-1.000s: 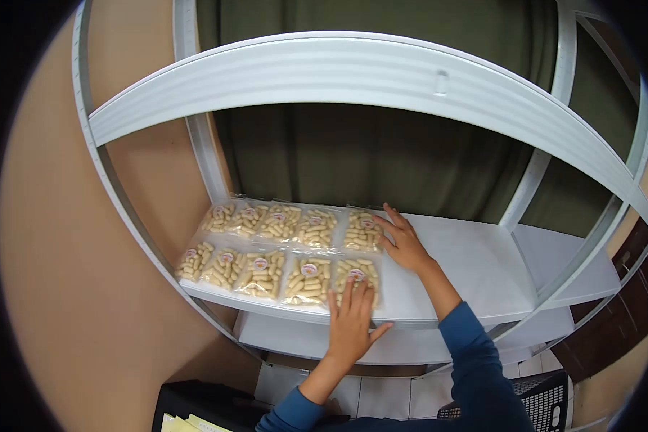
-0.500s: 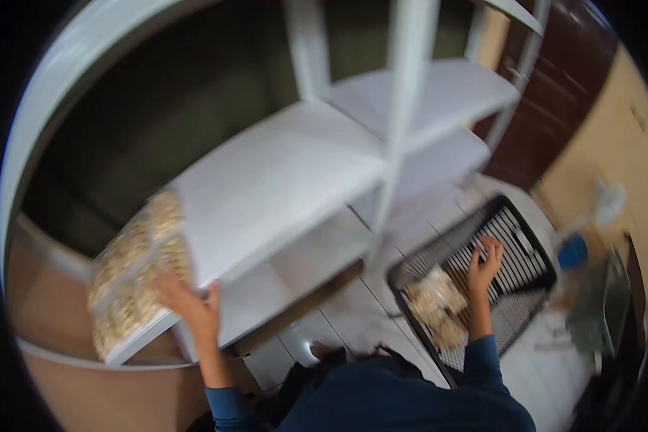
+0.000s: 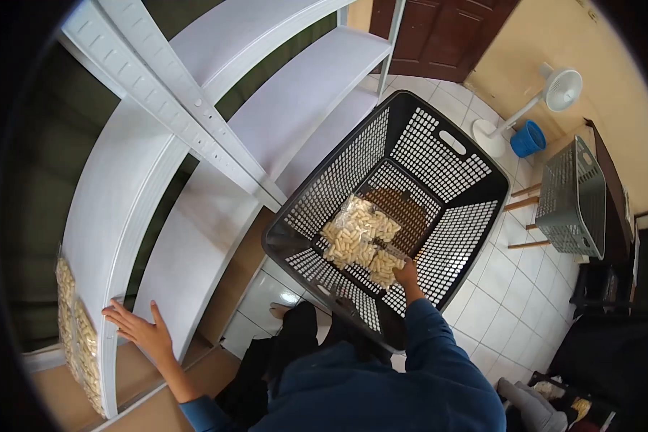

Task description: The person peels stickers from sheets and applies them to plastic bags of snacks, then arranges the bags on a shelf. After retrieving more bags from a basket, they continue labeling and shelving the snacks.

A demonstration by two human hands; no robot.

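My right hand point(image 3: 406, 275) is down inside the black perforated basket point(image 3: 462, 162), its fingers closed on the edge of a clear bag of pale snack pieces point(image 3: 386, 268). More such bags point(image 3: 356, 229) lie beside it on the basket's bottom. My left hand point(image 3: 141, 327) has its fingers spread at the front edge of the white shelf point(image 3: 115, 209). Just left of it, several packed bags point(image 3: 79, 338) lie at the near end of that shelf.
Metal posts point(image 3: 187, 111) of the rack rise at the upper left, with further white shelves point(image 3: 306, 97) beyond. At the right are a white fan point(image 3: 562, 90), a blue bin point(image 3: 528, 139) and a grey basket point(image 3: 572, 198) on wooden legs.
The view has swung right, toward the basket. My right hand has gone from above the basket down to a bag and closed on it. My left hand remains open by the shelf.
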